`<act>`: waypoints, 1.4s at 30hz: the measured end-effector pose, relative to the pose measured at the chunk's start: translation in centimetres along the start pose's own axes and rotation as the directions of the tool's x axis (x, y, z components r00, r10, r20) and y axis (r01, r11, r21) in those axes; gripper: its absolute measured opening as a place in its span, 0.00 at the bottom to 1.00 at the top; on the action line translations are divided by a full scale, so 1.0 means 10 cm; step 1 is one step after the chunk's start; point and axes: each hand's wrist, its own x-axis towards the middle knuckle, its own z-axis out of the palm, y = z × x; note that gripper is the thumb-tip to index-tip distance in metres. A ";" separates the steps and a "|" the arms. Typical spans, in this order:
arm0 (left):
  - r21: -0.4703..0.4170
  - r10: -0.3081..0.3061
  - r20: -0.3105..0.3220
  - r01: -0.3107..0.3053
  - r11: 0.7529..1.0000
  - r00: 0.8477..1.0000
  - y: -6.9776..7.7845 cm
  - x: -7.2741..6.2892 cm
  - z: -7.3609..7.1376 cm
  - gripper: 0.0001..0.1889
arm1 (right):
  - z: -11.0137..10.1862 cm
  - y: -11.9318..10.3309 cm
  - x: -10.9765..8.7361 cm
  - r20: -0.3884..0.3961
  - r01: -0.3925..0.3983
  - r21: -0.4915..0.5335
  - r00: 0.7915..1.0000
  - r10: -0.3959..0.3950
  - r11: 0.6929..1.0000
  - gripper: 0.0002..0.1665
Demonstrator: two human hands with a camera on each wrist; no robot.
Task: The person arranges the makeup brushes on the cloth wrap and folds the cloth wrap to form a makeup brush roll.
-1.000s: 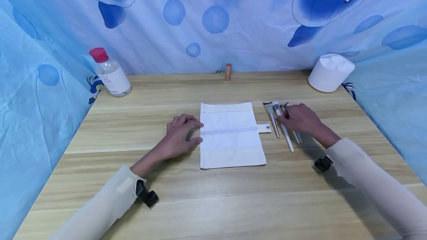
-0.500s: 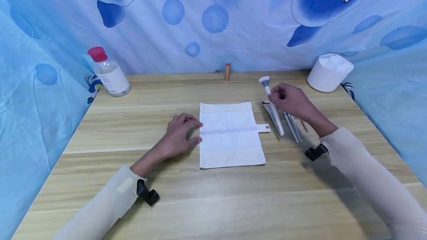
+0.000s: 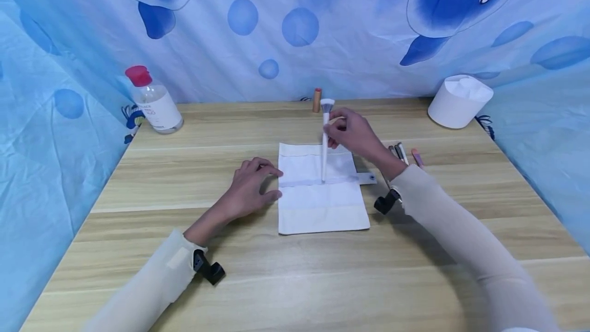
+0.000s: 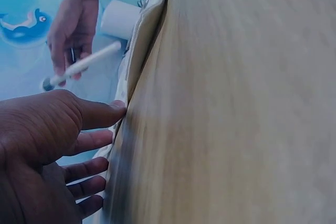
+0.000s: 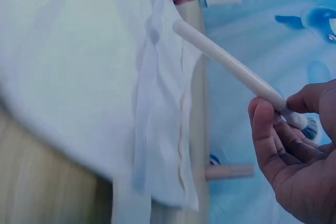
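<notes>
A white fabric brush roll [image 3: 322, 216] lies unfolded on the table, with a snap strap [image 3: 367, 178] on its right side. My left hand [image 3: 250, 187] rests at its left edge, thumb and fingertips touching the border. Above the roll, my right hand [image 3: 352, 131] pinches a white-handled makeup brush [image 3: 324, 150] near its bristles. The bristles point up and away; the handle's end hangs over the lilac band [image 3: 299, 183] across the roll. Seen from the right wrist, the handle [image 5: 226, 59] slants over the fabric. Several other brushes [image 3: 400, 152] lie right of the roll, partly hidden by the right forearm.
A clear bottle with a red cap [image 3: 156, 104] stands at the back left. At the back edge stands a small copper-coloured tube [image 3: 317, 100], close behind the held brush. A white round container [image 3: 460, 101] is at the back right. A whale-print curtain [image 3: 295, 29] surrounds the table.
The right hand has picked up the white-handled brush from the others and carried it left over the roll, turning it upright. The left hand stays at the roll's left edge.
</notes>
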 end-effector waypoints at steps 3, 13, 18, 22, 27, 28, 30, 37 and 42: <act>0.000 0.000 -0.004 0.000 1.000 1.000 0.01 0.00 0.00 0.23 | 0.12 -0.02 0.08 0.005 -0.001 0.034 1.000 0.001 0.999 0.20; 0.018 -0.004 -0.008 0.004 1.000 1.000 0.02 0.00 -0.01 0.23 | 0.46 -0.11 0.25 0.028 0.035 0.065 0.999 -0.037 0.997 0.23; 0.023 -0.011 -0.007 0.011 1.000 1.000 0.03 -0.01 -0.02 0.23 | 0.60 -0.12 0.31 0.038 0.043 0.078 0.998 -0.046 0.996 0.22; 0.027 -0.014 -0.010 0.014 1.000 1.000 0.03 0.00 -0.02 0.22 | 0.67 -0.13 0.33 0.056 0.030 0.059 0.998 -0.033 0.998 0.22; 0.031 -0.015 -0.011 0.015 0.999 1.000 0.02 0.00 -0.02 0.22 | 0.74 -0.12 0.31 0.087 -0.043 0.065 0.995 0.038 0.997 0.19; 0.032 -0.014 -0.011 0.014 0.999 1.000 0.02 0.01 -0.02 0.22 | 0.75 -0.12 0.31 0.094 -0.062 0.078 0.994 0.055 0.995 0.18; 0.036 -0.014 -0.009 0.015 0.999 1.000 0.02 0.01 -0.01 0.22 | 0.76 -0.10 0.30 0.108 -0.099 0.110 0.990 0.087 0.989 0.18; 0.039 -0.028 -0.005 0.028 0.999 1.000 0.04 0.00 -0.01 0.22 | 0.78 -0.08 0.25 0.199 -0.174 0.160 0.970 0.141 0.972 0.30; 0.049 -0.031 0.001 0.031 0.998 1.000 0.04 0.01 -0.01 0.23 | 0.79 -0.06 0.19 0.261 -0.195 0.154 0.954 0.150 0.969 0.36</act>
